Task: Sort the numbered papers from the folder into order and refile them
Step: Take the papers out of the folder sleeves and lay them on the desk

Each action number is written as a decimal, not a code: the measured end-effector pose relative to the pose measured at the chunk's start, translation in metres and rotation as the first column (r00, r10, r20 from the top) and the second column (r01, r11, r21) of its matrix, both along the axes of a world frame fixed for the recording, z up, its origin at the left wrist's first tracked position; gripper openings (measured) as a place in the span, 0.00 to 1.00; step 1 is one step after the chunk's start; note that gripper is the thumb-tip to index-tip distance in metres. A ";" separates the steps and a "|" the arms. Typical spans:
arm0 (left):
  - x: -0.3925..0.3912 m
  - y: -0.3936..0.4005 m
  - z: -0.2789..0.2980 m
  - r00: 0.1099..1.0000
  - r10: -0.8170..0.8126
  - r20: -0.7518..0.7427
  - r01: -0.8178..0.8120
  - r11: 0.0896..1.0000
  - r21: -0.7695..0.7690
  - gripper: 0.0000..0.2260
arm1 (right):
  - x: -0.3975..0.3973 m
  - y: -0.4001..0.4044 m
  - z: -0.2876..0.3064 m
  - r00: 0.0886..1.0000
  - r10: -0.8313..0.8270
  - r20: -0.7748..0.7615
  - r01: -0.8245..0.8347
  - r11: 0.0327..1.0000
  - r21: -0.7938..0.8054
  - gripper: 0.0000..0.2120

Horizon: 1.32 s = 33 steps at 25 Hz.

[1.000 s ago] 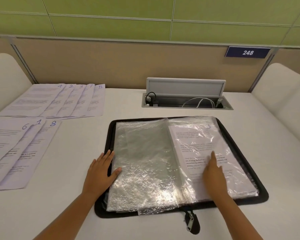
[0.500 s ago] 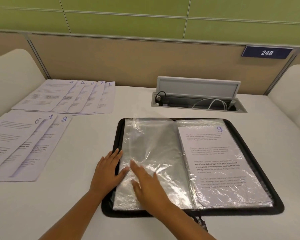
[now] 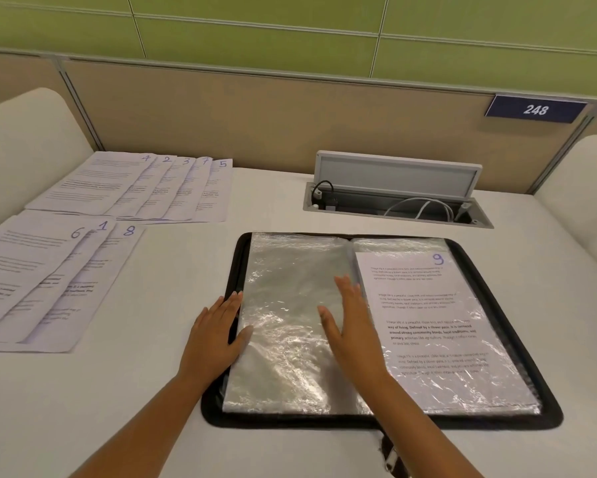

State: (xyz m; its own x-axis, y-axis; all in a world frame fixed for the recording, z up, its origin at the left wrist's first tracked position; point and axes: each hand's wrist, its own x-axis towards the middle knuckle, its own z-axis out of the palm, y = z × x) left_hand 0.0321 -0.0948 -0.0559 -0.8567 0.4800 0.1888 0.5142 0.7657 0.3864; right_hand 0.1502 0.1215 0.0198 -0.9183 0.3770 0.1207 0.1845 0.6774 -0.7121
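Folder (image 3: 497, 422) lies open flat on the desk (image 3: 152, 408), its zip pull hanging at the near edge. Eight numbered papers are already out: left of the folder and further back, a fanned row of five (image 3: 134, 184) marked 4, 2, 3, 7, 5; left of the folder and nearer, a fan of three (image 3: 48, 277) marked 6, 1, 8. One sheet, number 9 (image 3: 428, 322), sits in a plastic sleeve on the folder's right page. So nine sheets counted; whether more hide under 9, can't tell.

Left page shows empty plastic sleeves (image 3: 283, 322), count unreadable. Left hand (image 3: 217, 336) lies flat, fingers straight, on the folder's left edge, gripping nothing. Right hand (image 3: 348, 326) is flat too, palm down on the empty sleeves near the spine, holding nothing.

Judgement: emptying is nearly done, 9 not yet pulled. Sorting not started, since the fans are out of order. Refiling all left.

Behind the folder: one cable box (image 3: 397, 198) with lid up, one sign "248" (image 3: 535, 109).
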 end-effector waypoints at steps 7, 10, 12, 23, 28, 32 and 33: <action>-0.002 0.001 -0.003 1.000 -0.014 -0.015 0.014 1.000 0.008 0.36 | 0.006 0.025 -0.058 0.975 -0.090 0.203 0.011 0.931 0.364 0.39; -0.001 -0.001 -0.004 1.000 -0.010 -0.017 0.010 1.000 0.002 0.35 | 0.005 0.023 -0.059 0.978 -0.101 0.181 0.025 0.924 0.383 0.36; -0.001 -0.001 -0.004 1.000 -0.009 -0.027 0.009 1.000 0.007 0.33 | 0.005 0.023 -0.060 0.979 -0.104 0.176 0.031 0.925 0.378 0.36; -0.004 -0.001 -0.002 0.998 0.043 0.053 -0.054 0.974 0.218 0.30 | 0.004 0.021 -0.061 0.984 -0.106 0.142 0.044 0.923 0.383 0.35; -0.003 0.000 -0.001 0.997 0.054 0.063 -0.069 0.962 0.263 0.30 | 0.005 0.021 -0.063 0.985 -0.104 0.140 0.040 0.918 0.396 0.34; -0.001 0.000 0.002 0.997 0.046 0.061 -0.062 0.955 0.290 0.29 | 0.004 0.022 -0.065 0.986 -0.109 0.127 0.050 0.917 0.395 0.32; -0.002 0.001 0.004 0.997 0.042 0.062 -0.059 0.953 0.297 0.29 | 0.003 0.022 -0.064 0.986 -0.102 0.135 0.042 0.921 0.387 0.33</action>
State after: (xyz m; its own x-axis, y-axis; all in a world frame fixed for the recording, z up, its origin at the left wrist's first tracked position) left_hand 0.0306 -0.0942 -0.0522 -0.8915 0.3646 0.2690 0.4494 0.6356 0.6277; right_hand 0.1537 0.1437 -0.0446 -0.9090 0.3953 0.1317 0.3269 0.8726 -0.3629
